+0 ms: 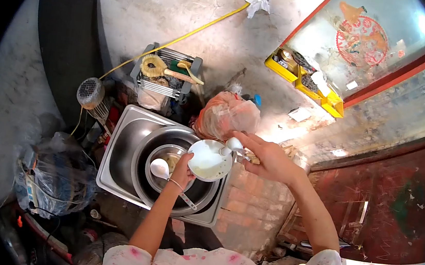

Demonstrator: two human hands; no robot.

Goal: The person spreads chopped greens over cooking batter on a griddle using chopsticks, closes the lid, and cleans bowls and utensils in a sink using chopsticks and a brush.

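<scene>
My left hand (183, 173) grips the left rim of a white bowl (208, 164), which is tilted and has small bits near its lower edge. At the bowl's upper right, my right hand (264, 157) is by a white rounded object (233, 145); whether the fingers close on it or on the tap is hard to tell. Below and left of the bowl, a large metal basin (142, 152) stands in the steel sink (119, 146). Inside it is a smaller metal bowl (151, 179) with a white ladle (160, 168), its handle sticking out to the lower right.
A rack (171, 55) with brushes hangs above the sink. Red and clear plastic bags (227, 116) sit behind the bowl. Yellow trays (284, 70) are on the ledge at upper right. A plastic-wrapped bundle (57, 178) stands at left. A yellow hose (181, 37) crosses the wall.
</scene>
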